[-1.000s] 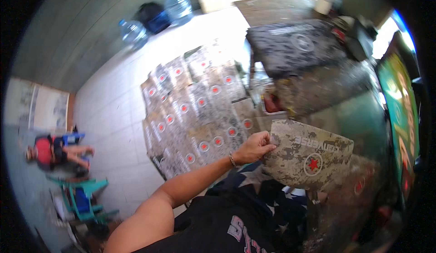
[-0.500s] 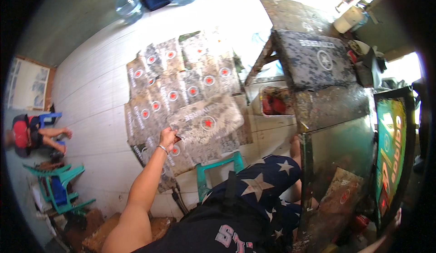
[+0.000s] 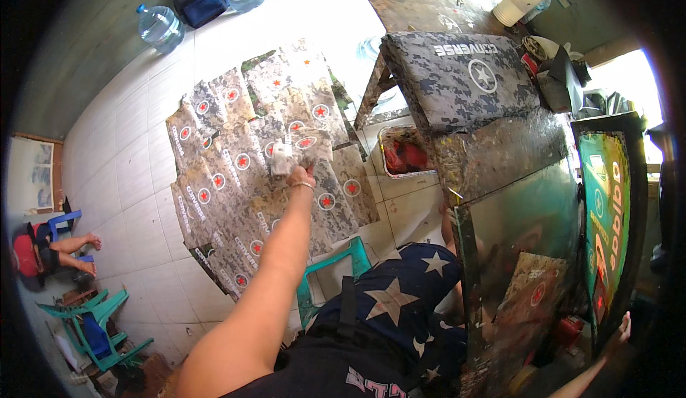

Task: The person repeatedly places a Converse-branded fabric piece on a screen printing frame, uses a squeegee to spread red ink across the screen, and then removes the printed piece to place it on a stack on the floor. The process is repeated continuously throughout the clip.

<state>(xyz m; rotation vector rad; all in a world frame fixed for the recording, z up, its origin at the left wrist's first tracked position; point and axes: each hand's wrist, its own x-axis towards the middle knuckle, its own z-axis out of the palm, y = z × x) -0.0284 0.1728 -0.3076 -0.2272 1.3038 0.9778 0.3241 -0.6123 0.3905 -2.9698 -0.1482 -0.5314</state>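
Note:
My left hand reaches out over the floor, fingers closed on the near edge of a camouflage fabric piece with a red star in a ring. That piece looks foreshortened and slightly blurred above overlapping printed camouflage pieces spread on the floor; I cannot tell whether it touches them. At the lower right edge, my right hand has its fingers stretched out, holding nothing I can see. It is close to the lower end of a black-framed printing screen, coloured green, yellow and red.
A dark camouflage piece with a white star covers a sloping, stained board at right. Beneath it stands a tray with red contents. A green stool is by my legs. Another person sits far left; water bottles stand behind.
My left hand has carried the fabric piece farther away and to the right over the spread. The view has shifted. My right hand and forearm show more at the lower right.

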